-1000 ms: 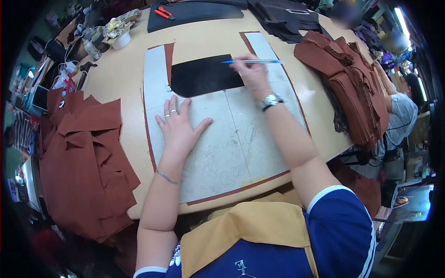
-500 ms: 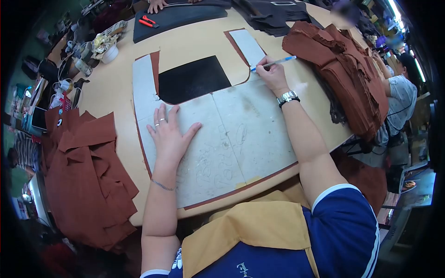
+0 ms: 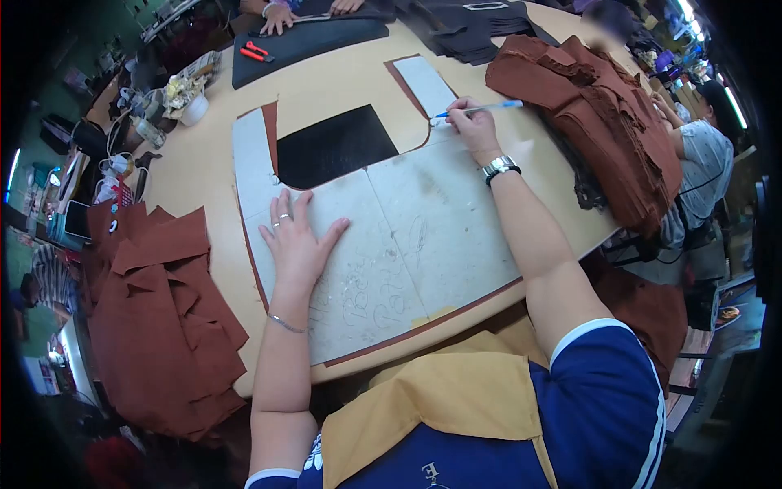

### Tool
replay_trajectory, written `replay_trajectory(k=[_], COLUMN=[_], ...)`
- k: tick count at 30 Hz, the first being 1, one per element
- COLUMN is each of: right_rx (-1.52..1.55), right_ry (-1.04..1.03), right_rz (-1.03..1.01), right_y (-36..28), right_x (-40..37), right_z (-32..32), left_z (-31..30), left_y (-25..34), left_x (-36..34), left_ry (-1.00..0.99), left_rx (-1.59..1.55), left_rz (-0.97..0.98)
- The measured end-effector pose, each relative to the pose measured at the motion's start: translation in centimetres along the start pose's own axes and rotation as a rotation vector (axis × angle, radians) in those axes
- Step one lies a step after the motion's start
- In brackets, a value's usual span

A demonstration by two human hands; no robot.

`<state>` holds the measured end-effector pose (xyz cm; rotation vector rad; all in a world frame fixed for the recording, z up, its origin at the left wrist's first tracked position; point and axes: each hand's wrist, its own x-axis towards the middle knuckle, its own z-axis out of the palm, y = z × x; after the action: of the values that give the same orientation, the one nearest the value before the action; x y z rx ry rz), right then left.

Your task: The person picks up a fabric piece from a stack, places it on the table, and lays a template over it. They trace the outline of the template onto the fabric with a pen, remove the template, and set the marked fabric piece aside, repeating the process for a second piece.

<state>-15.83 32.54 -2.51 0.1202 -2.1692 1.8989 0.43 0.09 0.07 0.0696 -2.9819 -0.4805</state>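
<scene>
A grey U-shaped pattern board point(image 3: 440, 220), with pencilled writing on it, lies over a slightly larger reddish-brown fabric piece point(image 3: 404, 85) whose edges show around it. My left hand point(image 3: 297, 240) rests flat on the board with fingers spread, just below the cut-out's lower left corner. In my right hand point(image 3: 476, 134) is a blue-and-white ballpoint pen point(image 3: 498, 106), held in a writing grip. Its tip is at the inner edge of the board's right arm, near the curved corner. Inside the cut-out lies a black rectangular piece point(image 3: 338, 145).
Reddish-brown fabric stacks lie left point(image 3: 163, 318) and right point(image 3: 586, 122). Farther back are a dark padded board point(image 3: 326, 45), a red cutter point(image 3: 257, 52) and dark pieces point(image 3: 472, 33). A co-worker's hands point(image 3: 279, 18) work at the top. A white cup point(image 3: 194, 108) stands at left.
My right hand and the pen have shifted slightly left and up at the curved inner corner. My left hand stays on the board. A co-worker's second hand shows at the top.
</scene>
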Motion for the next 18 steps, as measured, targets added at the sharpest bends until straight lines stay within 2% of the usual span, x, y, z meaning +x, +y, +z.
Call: replay_trajectory(k=[1, 4, 6, 7, 8, 10, 12, 13, 15, 18], right_rx=[0.145, -0.075, -0.613, -0.646, -0.676, -0.391, -0.149, -0.123, -0.081, -0.076], right_ry=[0.010, 0.098, 0.037, -0.003, -0.044, -0.008, -0.005, -0.017, -0.030, -0.143], right_rz=[0.088, 0.131, 0.013, 0.055, 0.099, 0.198, 0.313, 0.389, 0.526, 0.449], right_y=[-0.3, -3.8, -3.5, -3.5, -3.5, -4.7, -4.1, -4.8, -7.4, -7.8], right_x=[-0.3, -4.4, -7.4, -9.1, -10.4, -11.9, -12.0, -11.8, -11.1, -10.5], right_z=[-0.4, -2.8, -6.1, -7.5, -8.4, -8.7, -9.9, -9.8, -10.2, -11.1], left_z=[-0.1, -0.4, -1.0, -1.3, -1.9, -3.2, -1.9, -1.5, -1.9, -1.8], left_y=[-0.1, -0.3, -1.3, -1.9, -2.2, -2.5, -3.1, -3.2, -2.8, -2.7], left_x=[-0.1, -0.6, -1.1, -1.6, -2.4, -4.0, -5.1, -5.6, -5.6, -5.3], left_ry=[0.007, -0.035, -0.162, -0.226, -0.193, -0.129, -0.041, 0.004, 0.010, 0.037], left_rx=[0.010, 0.013, -0.082, -0.127, -0.181, -0.278, -0.034, 0.085, 0.063, 0.006], left_rz=[0.003, 0.026, 0.089, 0.115, 0.081, 0.019, -0.085, -0.131, -0.173, -0.199])
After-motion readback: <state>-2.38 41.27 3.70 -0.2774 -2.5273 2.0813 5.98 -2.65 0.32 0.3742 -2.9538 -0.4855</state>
